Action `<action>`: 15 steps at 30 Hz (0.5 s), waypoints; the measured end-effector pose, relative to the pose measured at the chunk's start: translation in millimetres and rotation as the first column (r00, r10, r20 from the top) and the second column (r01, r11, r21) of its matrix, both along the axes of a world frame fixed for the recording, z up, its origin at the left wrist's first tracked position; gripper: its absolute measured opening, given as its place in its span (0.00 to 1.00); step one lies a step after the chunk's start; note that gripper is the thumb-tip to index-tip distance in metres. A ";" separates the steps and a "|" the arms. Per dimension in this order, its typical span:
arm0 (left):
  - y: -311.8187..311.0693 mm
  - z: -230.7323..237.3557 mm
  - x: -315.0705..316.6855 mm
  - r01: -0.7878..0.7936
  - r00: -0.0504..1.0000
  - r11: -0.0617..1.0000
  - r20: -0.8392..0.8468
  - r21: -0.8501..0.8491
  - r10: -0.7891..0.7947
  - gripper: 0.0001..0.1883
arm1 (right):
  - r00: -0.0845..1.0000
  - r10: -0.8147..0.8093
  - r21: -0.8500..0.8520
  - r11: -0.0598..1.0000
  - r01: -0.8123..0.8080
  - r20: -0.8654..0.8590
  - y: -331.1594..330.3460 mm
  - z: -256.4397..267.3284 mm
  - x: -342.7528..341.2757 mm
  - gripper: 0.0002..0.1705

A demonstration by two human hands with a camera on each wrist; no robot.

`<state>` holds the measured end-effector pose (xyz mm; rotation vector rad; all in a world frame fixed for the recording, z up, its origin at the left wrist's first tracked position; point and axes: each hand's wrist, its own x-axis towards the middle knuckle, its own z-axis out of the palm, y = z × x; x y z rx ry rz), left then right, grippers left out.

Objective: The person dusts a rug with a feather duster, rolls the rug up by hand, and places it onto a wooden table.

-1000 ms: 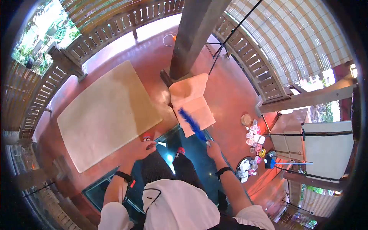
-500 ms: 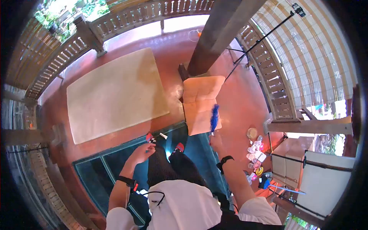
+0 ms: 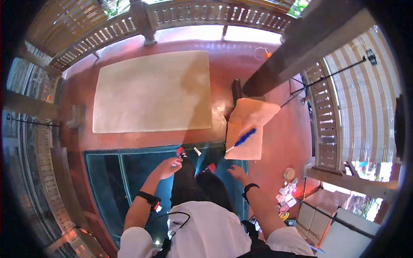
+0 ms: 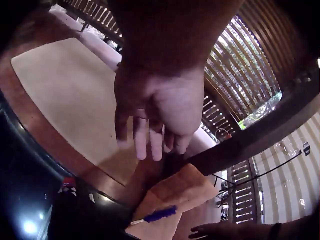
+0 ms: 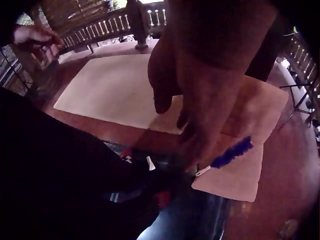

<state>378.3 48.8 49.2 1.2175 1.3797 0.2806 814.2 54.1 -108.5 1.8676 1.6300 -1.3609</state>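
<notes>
The blue duster [image 3: 246,137] with a white handle lies slantwise on the orange folding cushion [image 3: 245,148]. Just below the cushion in the head view, the right hand [image 3: 238,172] hangs with loosely bent fingers, holding nothing; the right wrist view shows the duster [image 5: 232,152] beyond that hand [image 5: 195,105]. Over the dark glassy surface, the left hand [image 3: 168,168] hovers near the left leg, and its fingers hang loose and empty in the left wrist view [image 4: 157,110]. A small white object [image 3: 197,151] lies near the feet.
A large beige mat [image 3: 152,92] lies on the red floor. Behind the cushion stands a thick wooden pillar [image 3: 301,51], with a tripod [image 3: 320,79] to its right. Cups and small items [image 3: 286,198] cluster at the right. A wooden railing [image 3: 189,15] runs along the back.
The right hand has let go of the duster, which now lies on the cushion, and has drawn back toward the body. The head view has turned, shifting the scene.
</notes>
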 end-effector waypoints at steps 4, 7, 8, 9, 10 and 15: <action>0.3 -10.2 -29.6 -0.063 0.998 0.996 -0.033 -0.057 0.061 0.21 | 0.981 -0.179 -0.087 0.981 0.173 -0.068 21.9 4.9 -20.4 0.28; -5.1 -45.0 -58.3 -0.137 0.991 0.983 -0.014 -0.124 0.137 0.21 | 0.993 -0.111 -0.045 0.993 0.109 -0.044 56.1 28.8 -43.2 0.22; -11.8 -62.5 -67.8 -0.168 0.985 0.974 0.005 -0.155 0.171 0.21 | 0.999 -0.038 -0.004 0.999 0.038 -0.026 66.3 30.8 -46.0 0.20; -13.9 -69.3 -76.6 -0.146 0.989 0.972 -0.036 -0.184 0.142 0.21 | 0.997 -0.074 -0.002 0.997 0.074 -0.002 83.4 50.9 -63.7 0.16; -12.9 -77.0 -86.4 -0.121 0.991 0.970 -0.078 -0.213 0.107 0.21 | 0.991 -0.125 0.015 0.992 0.125 -0.054 91.2 25.5 -60.5 0.16; -15.2 -178.3 -134.7 -0.140 0.979 0.956 -0.183 -0.259 0.094 0.21 | 0.910 -0.340 0.010 0.936 0.352 -0.239 161.2 -75.4 -76.7 0.15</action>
